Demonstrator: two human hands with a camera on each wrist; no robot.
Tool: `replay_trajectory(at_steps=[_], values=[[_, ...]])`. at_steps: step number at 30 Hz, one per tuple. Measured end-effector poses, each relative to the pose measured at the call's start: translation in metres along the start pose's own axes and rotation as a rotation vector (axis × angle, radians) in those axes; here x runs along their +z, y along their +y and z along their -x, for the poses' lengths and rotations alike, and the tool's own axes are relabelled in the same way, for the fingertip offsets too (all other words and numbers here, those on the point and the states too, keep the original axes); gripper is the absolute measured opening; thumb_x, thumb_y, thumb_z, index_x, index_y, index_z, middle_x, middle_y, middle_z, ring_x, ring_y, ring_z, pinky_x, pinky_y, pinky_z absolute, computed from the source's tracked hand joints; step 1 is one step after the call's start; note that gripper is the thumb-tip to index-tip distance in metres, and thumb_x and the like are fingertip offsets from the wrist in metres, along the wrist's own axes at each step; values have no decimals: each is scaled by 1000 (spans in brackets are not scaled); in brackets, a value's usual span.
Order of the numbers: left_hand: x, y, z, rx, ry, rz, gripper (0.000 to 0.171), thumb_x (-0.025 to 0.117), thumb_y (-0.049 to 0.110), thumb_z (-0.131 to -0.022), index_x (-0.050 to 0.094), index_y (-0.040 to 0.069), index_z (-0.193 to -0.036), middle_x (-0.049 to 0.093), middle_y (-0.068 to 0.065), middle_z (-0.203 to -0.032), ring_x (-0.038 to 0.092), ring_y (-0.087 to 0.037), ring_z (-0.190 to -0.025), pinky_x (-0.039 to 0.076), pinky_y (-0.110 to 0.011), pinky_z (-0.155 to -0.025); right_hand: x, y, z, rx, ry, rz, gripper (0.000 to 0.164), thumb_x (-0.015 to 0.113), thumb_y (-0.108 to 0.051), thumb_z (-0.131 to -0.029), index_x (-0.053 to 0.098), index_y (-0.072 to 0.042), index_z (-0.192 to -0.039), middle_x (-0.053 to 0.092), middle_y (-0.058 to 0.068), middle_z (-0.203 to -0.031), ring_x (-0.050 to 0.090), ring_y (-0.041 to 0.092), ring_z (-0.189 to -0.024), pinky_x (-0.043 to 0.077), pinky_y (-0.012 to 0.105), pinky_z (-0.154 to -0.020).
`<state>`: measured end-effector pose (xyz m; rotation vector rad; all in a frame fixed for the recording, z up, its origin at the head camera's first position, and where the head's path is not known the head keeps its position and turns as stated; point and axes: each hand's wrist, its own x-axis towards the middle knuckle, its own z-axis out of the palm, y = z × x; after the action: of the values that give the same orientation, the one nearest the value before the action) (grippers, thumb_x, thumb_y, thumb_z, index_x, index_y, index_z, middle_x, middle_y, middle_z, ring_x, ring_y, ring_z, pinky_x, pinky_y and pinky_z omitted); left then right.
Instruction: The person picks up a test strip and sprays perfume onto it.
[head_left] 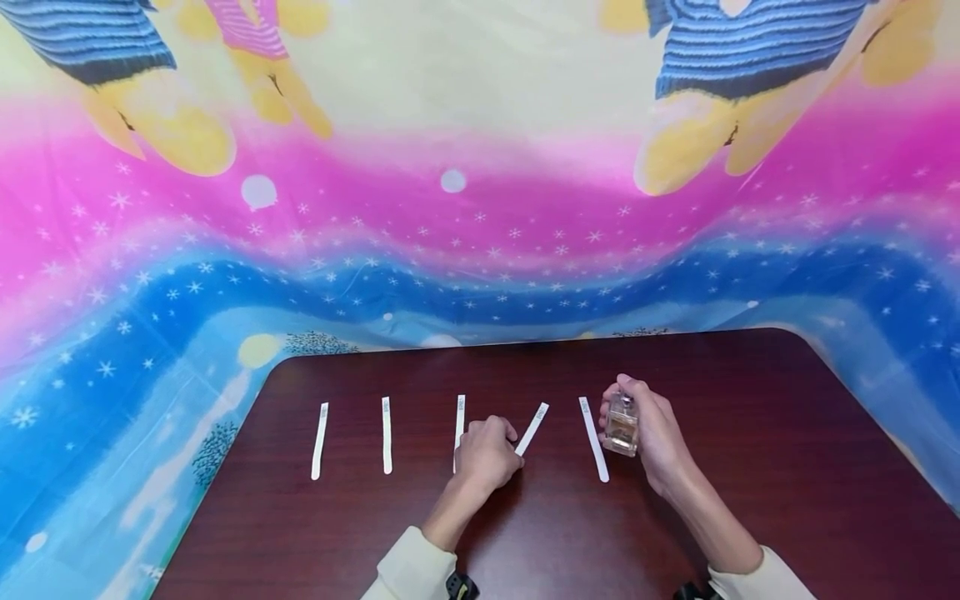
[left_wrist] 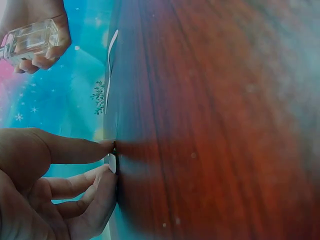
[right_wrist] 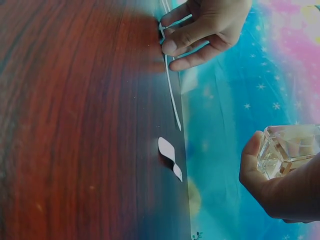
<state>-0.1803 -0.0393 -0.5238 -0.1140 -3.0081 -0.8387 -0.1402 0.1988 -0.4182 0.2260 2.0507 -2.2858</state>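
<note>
My right hand (head_left: 660, 433) grips a clear glass perfume bottle (head_left: 622, 425) holding pale yellow liquid, above the table beside the rightmost white paper strip (head_left: 594, 439). The same bottle (right_wrist: 290, 150) shows in the right wrist view, with fingers wrapped round it. My left hand (head_left: 486, 454) is low at the table, thumb and fingertips pinching the near end of a slanted white paper strip (head_left: 533, 427). In the left wrist view, that strip's end (left_wrist: 112, 163) lies between thumb and fingers. The left hand partly covers another strip (head_left: 461, 414) just left of it.
Two more white strips (head_left: 319, 442) (head_left: 387, 435) lie spaced out on the left of the dark brown table (head_left: 750, 400). Small print marks their far ends. A colourful cloth backdrop (head_left: 480, 225) rises behind the table's rounded far edge.
</note>
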Motion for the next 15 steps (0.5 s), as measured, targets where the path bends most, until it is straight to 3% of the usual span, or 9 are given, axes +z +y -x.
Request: replay_trajectory(at_steps=[3, 6, 8, 10, 15], values=[[-18, 14, 9, 1, -19, 12, 29, 97, 17, -66, 76, 22, -86, 71, 16, -65, 73, -23, -71, 56, -39, -58, 2, 0, 0, -1, 0, 4, 39, 43, -41, -114, 67, -18, -94, 67, 0, -86, 67, 15, -78, 66, 37, -71], [-19, 15, 9, 8, -37, 16, 28, 98, 18, -66, 77, 23, -84, 71, 16, -63, 72, -20, -72, 57, -40, -62, 3, 0, 0, -4, -2, 10, 39, 43, -41, -114, 67, -17, -95, 67, 0, -85, 66, 14, -77, 66, 37, -70], [-7, 7, 4, 17, -42, 26, 26, 96, 18, -68, 76, 26, -81, 69, 18, -62, 70, -15, -69, 56, -38, -61, 3, 0, 0, -7, -3, 11, 40, 42, -41, -114, 67, -16, -96, 67, 0, -85, 66, 13, -76, 66, 38, -70], [-6, 7, 3, 20, -64, 50, 23, 95, 18, -70, 75, 26, -79, 68, 18, -59, 67, -10, -65, 56, -36, -64, 3, 0, -1, -10, -6, 11, 40, 42, -41, -114, 66, -14, -97, 67, 0, -85, 66, 13, -76, 66, 38, -70], [-42, 35, 23, 9, -128, 200, 19, 92, 6, -75, 76, 14, -81, 72, 9, -61, 65, -5, -59, 58, -33, -72, 3, 1, -1, -14, -13, 4, 40, 43, -41, -114, 66, -14, -96, 68, 0, -84, 66, 13, -76, 66, 37, -69]])
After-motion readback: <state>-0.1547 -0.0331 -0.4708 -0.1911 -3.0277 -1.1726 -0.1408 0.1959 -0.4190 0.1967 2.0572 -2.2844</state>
